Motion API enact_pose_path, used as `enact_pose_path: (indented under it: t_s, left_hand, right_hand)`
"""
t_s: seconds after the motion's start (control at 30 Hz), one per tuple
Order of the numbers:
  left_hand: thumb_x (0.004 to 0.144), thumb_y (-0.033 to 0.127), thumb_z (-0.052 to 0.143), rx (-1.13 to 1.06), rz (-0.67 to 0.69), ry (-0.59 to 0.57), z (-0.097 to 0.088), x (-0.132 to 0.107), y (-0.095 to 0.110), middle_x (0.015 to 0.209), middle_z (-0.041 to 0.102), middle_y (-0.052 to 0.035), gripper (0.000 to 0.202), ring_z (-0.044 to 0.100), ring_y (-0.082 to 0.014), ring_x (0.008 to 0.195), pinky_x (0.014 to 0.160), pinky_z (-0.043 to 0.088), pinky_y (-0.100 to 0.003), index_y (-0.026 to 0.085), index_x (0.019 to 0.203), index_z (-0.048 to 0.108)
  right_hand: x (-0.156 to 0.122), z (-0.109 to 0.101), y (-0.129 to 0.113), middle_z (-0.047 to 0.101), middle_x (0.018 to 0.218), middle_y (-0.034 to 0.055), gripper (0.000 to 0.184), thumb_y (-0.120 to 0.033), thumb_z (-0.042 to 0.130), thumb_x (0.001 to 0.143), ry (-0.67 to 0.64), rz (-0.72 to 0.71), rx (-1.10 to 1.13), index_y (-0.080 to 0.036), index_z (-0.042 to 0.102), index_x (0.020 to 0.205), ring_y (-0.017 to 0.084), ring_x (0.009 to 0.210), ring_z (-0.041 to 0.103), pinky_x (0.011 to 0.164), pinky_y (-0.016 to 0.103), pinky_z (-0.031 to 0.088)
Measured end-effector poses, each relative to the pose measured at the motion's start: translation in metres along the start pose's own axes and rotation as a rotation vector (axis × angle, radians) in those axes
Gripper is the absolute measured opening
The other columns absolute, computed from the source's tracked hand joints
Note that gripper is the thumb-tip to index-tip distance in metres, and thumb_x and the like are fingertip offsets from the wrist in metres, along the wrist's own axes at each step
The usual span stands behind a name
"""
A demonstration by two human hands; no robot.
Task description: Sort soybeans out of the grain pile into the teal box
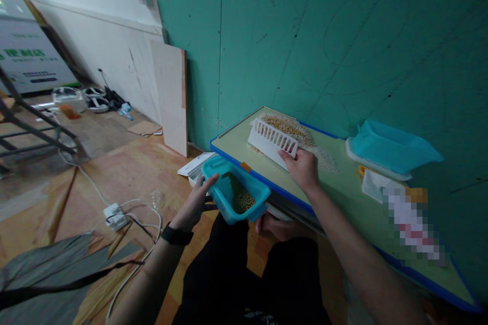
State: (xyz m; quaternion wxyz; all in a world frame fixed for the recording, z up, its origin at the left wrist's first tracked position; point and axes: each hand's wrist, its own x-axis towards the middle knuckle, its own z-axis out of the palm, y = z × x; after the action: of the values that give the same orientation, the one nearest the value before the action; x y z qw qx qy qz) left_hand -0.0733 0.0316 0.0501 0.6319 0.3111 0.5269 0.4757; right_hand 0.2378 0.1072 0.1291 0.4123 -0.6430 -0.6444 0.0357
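Note:
My left hand [197, 202] grips the left rim of a turquoise plastic tub [224, 198], its thumb over the edge. Yellowish and greenish beans [243, 198] lie in the tub, held just off the table's near edge. In my right hand [303, 166] is a white plastic scraper [272, 142] with a row of slots along its upper edge. It stands tilted on the pale green tabletop [274, 170]. Behind it a heap of yellow beans [287, 127] is spread out, with white grains [324, 159] around and to the right of it.
A second turquoise tub [396, 147] stands against the green wall [267, 35], by a white lid-like piece. Orange tape, a white packet [379, 183] and a blurred-out item lie on the table's right. White cables and a power strip [115, 216] are on the floor at left.

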Motion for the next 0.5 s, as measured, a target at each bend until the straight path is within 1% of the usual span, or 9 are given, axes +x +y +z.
enact_pose_path:
  t_s: [0.07,0.17,0.27,0.37,0.5]
  left_hand:
    - [0.088,0.077,0.089,0.0,0.007,-0.012,-0.0006,-0.0007,-0.0007,0.141,0.081,-0.0163,0.087,0.081,-0.031,0.098,0.076,0.065,-0.04,0.026,0.154,0.064]
    - [0.087,0.079,0.089,-0.002,0.012,-0.03,-0.0021,-0.0017,-0.002,0.144,0.081,-0.0174,0.093,0.083,-0.036,0.11,0.081,0.066,-0.043,0.026,0.159,0.062]
    - [0.09,0.081,0.086,0.019,-0.001,-0.027,-0.0031,-0.0016,-0.0032,0.149,0.079,-0.0183,0.094,0.082,-0.0376,0.116,0.084,0.066,-0.044,0.026,0.162,0.06]
    - [0.092,0.081,0.083,0.023,-0.005,-0.024,-0.0032,-0.0003,-0.0044,0.148,0.079,-0.0182,0.092,0.082,-0.0375,0.116,0.084,0.067,-0.045,0.027,0.162,0.059]
    - [0.086,0.083,0.088,0.006,-0.008,-0.01,-0.0031,0.0027,-0.0058,0.145,0.081,-0.0182,0.092,0.083,-0.0385,0.113,0.082,0.068,-0.046,0.028,0.156,0.062]
  right_hand:
    - [-0.0002,0.0024,-0.0001,0.083,0.073,0.0135,0.039,-0.057,0.079,0.091,-0.007,-0.002,0.019,-0.022,0.082,0.073,0.029,0.069,0.076,0.061,0.034,0.048]
    - [0.0,0.0044,-0.0009,0.082,0.071,0.0123,0.039,-0.057,0.08,0.09,-0.012,0.003,0.041,-0.022,0.082,0.072,0.03,0.07,0.077,0.061,0.033,0.049]
    - [0.0014,0.0041,-0.0008,0.084,0.075,0.0136,0.037,-0.055,0.08,0.09,-0.008,0.01,0.062,-0.021,0.083,0.074,0.03,0.072,0.078,0.065,0.034,0.052]
    - [0.0031,0.0033,0.0008,0.087,0.082,0.0155,0.035,-0.053,0.08,0.091,0.023,0.015,0.075,-0.02,0.084,0.077,0.031,0.076,0.08,0.068,0.034,0.054]
    - [0.0035,0.004,0.003,0.087,0.08,0.0146,0.034,-0.051,0.081,0.089,0.018,0.016,0.067,-0.02,0.084,0.077,0.031,0.076,0.081,0.066,0.034,0.054]
